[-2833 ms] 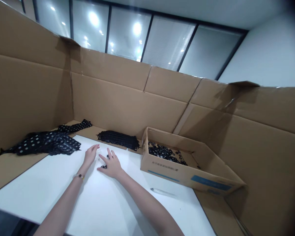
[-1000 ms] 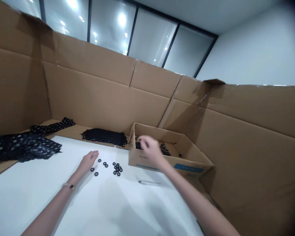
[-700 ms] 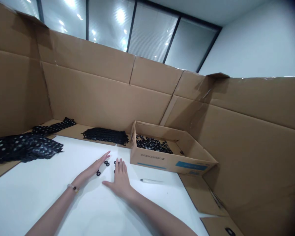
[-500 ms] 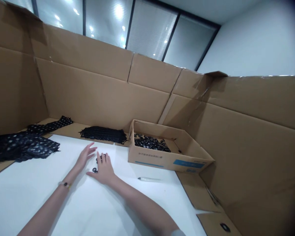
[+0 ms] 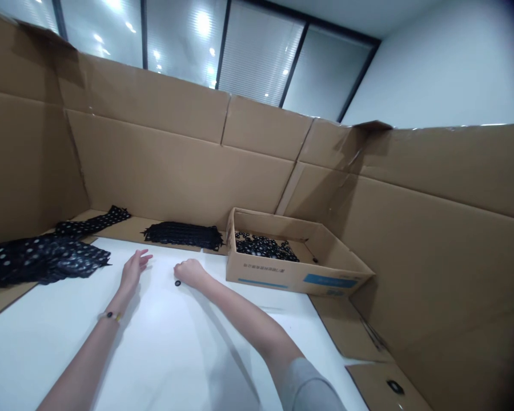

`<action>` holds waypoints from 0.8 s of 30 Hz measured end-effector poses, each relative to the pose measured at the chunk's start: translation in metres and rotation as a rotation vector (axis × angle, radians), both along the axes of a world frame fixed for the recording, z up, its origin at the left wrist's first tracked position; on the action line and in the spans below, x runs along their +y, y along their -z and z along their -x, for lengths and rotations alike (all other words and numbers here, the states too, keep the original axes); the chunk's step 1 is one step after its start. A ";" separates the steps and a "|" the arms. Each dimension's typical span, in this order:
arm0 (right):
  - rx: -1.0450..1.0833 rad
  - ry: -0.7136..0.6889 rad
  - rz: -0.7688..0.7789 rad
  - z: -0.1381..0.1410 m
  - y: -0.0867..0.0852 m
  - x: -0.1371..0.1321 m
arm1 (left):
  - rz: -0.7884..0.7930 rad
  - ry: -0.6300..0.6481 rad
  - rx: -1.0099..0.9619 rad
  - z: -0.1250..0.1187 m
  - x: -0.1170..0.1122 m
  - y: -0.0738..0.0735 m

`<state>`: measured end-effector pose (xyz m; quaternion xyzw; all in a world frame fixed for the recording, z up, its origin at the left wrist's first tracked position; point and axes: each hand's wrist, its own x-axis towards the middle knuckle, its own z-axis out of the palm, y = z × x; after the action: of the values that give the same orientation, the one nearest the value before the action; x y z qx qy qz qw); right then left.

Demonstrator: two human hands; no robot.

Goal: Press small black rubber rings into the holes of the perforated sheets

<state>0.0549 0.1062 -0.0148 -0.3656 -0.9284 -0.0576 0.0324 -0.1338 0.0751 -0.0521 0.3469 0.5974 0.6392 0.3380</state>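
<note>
My right hand (image 5: 191, 273) is curled into a fist on the white table (image 5: 163, 354). The small black rings that lay under its fingers are out of sight, apparently inside it. One small black ring (image 5: 177, 283) with a pale centre lies on the tabletop, just below the fist's knuckles. Off to the left, my left hand (image 5: 132, 270) hovers with loosely spread fingers and nothing in them. A cardboard box (image 5: 265, 275) stands to the right of my fist. Many more black rings (image 5: 265, 248) are heaped in its left part.
Black packaging with white dots (image 5: 47, 260) lies at the left edge. Behind my hands rests a row of black strips (image 5: 183, 236). Tall cardboard walls (image 5: 175, 165) enclose the table. A pale pen (image 5: 274, 309) partly shows behind my right arm. A dark oval piece (image 5: 394, 387) sits lower right.
My right hand has closed from spread fingers into a fist, and the rings beneath it have gone from the table except one. My left hand has drawn back leftward.
</note>
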 end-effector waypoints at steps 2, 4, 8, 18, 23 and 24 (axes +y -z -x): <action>0.013 0.043 -0.040 -0.007 -0.023 0.009 | 0.010 0.012 0.042 0.000 0.000 0.000; 0.058 0.125 -0.105 -0.025 -0.051 0.020 | 0.020 0.040 0.091 -0.003 0.001 0.001; 0.176 0.372 -0.252 -0.107 -0.108 0.046 | 0.016 0.157 0.212 -0.024 0.001 0.001; 0.383 0.499 -0.432 -0.214 -0.140 0.011 | 0.033 0.242 0.410 -0.048 0.000 0.002; 0.317 0.000 -0.067 -0.113 -0.031 -0.044 | 0.065 0.194 0.472 -0.038 -0.003 0.003; 0.279 0.045 -0.033 -0.096 -0.011 -0.048 | 0.075 0.189 0.487 -0.036 -0.004 0.002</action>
<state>0.1507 0.0584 -0.0034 -0.3903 -0.9053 -0.0223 0.1660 -0.0979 0.0707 -0.0545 0.5319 0.6493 0.4800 0.2552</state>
